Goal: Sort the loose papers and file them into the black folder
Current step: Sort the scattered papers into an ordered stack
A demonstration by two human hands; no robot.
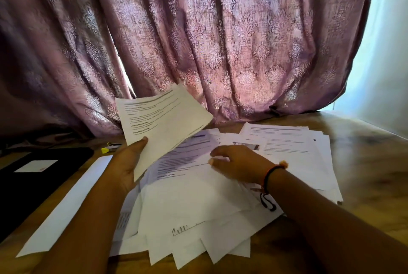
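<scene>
My left hand (128,163) grips a printed sheet (163,123) by its lower left corner and holds it tilted above the table. Under it spreads a loose pile of white printed papers (198,203), fanned across the middle of the wooden table (364,163). My right hand (238,163), with a thread bracelet at the wrist, hovers palm down over the pile with fingers loosely bent, fingertips near a page; it is blurred. The black folder (37,176) lies shut at the left with a white label on its cover.
A long white sheet (66,207) lies between the folder and the pile. A yellow highlighter (105,150) and a small dark object sit behind my left hand. A purple patterned curtain (198,41) hangs right behind the table.
</scene>
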